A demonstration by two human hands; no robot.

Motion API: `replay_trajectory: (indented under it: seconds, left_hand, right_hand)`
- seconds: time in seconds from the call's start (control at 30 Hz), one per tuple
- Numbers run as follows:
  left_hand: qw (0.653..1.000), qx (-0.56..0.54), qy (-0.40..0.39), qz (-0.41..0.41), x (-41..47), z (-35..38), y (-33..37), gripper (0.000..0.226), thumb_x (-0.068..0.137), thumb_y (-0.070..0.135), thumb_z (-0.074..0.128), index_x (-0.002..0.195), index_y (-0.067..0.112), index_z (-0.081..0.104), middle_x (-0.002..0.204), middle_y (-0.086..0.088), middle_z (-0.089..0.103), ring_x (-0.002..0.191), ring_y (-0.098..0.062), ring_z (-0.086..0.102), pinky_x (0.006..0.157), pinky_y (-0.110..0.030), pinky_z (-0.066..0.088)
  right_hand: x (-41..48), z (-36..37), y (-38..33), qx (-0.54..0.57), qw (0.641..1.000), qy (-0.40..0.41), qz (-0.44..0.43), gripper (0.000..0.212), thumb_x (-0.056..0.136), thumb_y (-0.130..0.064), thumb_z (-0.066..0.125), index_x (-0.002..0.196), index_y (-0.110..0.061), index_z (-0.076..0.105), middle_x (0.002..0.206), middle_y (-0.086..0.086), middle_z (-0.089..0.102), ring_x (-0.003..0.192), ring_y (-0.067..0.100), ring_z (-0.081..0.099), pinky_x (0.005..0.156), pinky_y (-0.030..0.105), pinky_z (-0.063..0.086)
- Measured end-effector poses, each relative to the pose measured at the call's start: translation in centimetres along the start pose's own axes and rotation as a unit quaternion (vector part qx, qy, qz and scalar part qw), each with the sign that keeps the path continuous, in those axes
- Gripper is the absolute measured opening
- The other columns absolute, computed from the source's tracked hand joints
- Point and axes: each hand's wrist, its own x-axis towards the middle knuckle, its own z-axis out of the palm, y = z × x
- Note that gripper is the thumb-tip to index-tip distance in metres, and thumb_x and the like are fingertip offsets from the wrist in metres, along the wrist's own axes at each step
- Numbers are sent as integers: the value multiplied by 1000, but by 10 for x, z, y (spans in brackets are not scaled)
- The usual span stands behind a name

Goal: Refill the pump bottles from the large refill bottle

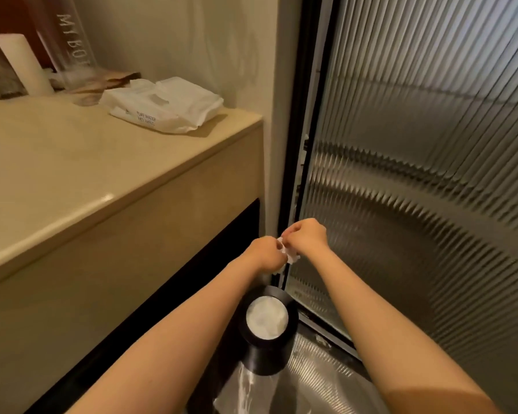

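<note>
My left hand (262,253) and my right hand (307,237) meet at about 6 o'clock in the view, a little below the middle. Both are seen from the back, with the fingers curled under. Together they pinch a small scrap of white paper (287,253), crumpled, which sits between the two hands (I cannot tell if it is tissue or a label). The right hand is a little higher than the left one. Both forearms are bare and stretched forward, and they come closer to each other toward the wrists.

At 6 o'clock from the hands, lower down, a round black bin (266,360) stands on the floor, and its opening shows a white liner (266,319). Thin clear plastic (251,392) lies at the foot of the bin.

From 8 to 10 o'clock runs a beige counter (72,174). On its far end, at 11 o'clock, lies a white pack of wet wipes (165,109). Further in the corner stand a tall clear bottle (69,40) with letters on it and a white cylinder (24,64).

From 1 to 4 o'clock is a ribbed glass door (416,174) in a dark frame.

The pump bottles and the large refill bottle I cannot make out in this view.
</note>
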Motion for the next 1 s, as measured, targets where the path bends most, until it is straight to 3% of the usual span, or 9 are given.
replay_trajectory:
  seconds: [0.07,0.17,0.23,0.3,0.47,0.63,0.83,1.0]
  left_hand:
    - [1000,-17,-9,-14,5,5,-7,37,92,13,45,127,6,53,119,-11,59,106,-25,56,81,-28,43]
    - [999,-27,-17,-31,13,9,-18,43,92,11,46,135,4,47,131,-10,53,127,-25,46,100,-29,37]
    - [999,-35,-20,-36,17,9,-27,43,92,11,48,134,4,48,132,-10,53,123,-22,48,99,-29,38]
    - [998,-39,-27,-46,18,10,-36,39,91,10,49,129,2,53,114,-9,56,109,-18,52,92,-27,40]
    - [996,-48,-39,-72,22,14,-56,42,93,8,46,135,6,47,137,-10,50,124,-23,49,105,-32,39]
    - [995,-65,-29,-70,17,6,-61,41,94,11,47,135,10,48,134,-10,53,119,-23,53,99,-29,44]
    - [997,-50,-17,-47,7,-6,-58,44,92,12,47,136,12,47,138,-7,50,125,-22,48,104,-32,40]
    - [997,-63,51,6,-13,-42,-30,38,91,11,49,128,12,55,127,-10,58,115,-24,56,99,-30,44]
  right_hand:
    - [4,8,11,13,1000,11,9,19,88,-4,56,89,-8,74,105,9,67,100,22,61,72,22,46]
    - [15,19,25,32,999,39,10,21,88,0,53,89,-8,73,106,9,67,103,22,60,75,22,43]
    - [21,25,32,35,998,43,18,21,87,1,54,89,-8,72,106,10,67,103,22,60,76,22,42]
    - [26,31,38,32,998,37,26,20,86,1,55,90,-9,72,106,10,67,104,23,60,77,22,42]
    - [27,46,49,21,1000,-12,-1,21,83,-1,63,102,-7,70,108,11,67,105,22,60,82,21,42]
    - [23,50,56,5,1000,-16,-7,27,83,5,57,102,-8,71,109,9,68,105,20,61,85,21,44]
    - [15,38,45,-4,999,-24,-36,23,85,1,58,102,-8,70,107,9,67,104,20,60,83,22,43]
    - [2,18,-2,-6,995,-16,-98,19,85,-5,59,97,-14,71,103,5,68,102,17,60,82,23,44]
